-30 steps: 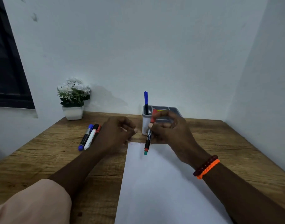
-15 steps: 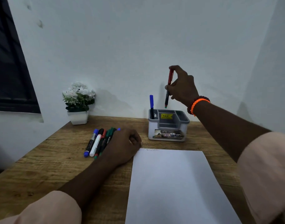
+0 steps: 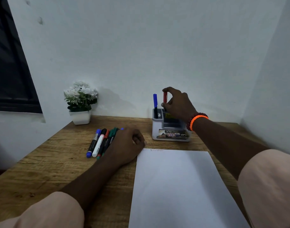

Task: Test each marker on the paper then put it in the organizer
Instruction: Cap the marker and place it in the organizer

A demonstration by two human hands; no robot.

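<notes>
In the head view, the red marker (image 3: 165, 97) is pinched near its top by the right hand (image 3: 178, 104), thumb and fingers closed on it. Its long axis is held upright, and its lower end is hidden behind the hand at the rear compartments of the organizer (image 3: 171, 129); whether the tip has reached the bottom cannot be told. The marker lies directly below the fingers and directly above its slot, so the coming move is judged to turn on a straight vertical line: a release or short downward push, nothing sideways. Just beside it, to the left, a blue marker (image 3: 155, 101) is stood upright in the neighbouring rear compartment, the two apart but near.

The left hand (image 3: 127, 145) is rested on the desk (image 3: 58, 162), loosely curled with knuckles up, laid over the near ends of the group of remaining markers (image 3: 99, 143); whether one is gripped cannot be told. These markers are laid side by side, long axes pointing away from the person, and are nearer the left hand than the right.

The paper (image 3: 177, 186) is laid flat between the forearms, a small scribbled test mark (image 3: 156, 150) seen at its far edge. The desk is of wood grain, set into a corner of plain pale walls, with a potted plant (image 3: 81, 102) at the back left and a dark window (image 3: 9, 71) on the left.
</notes>
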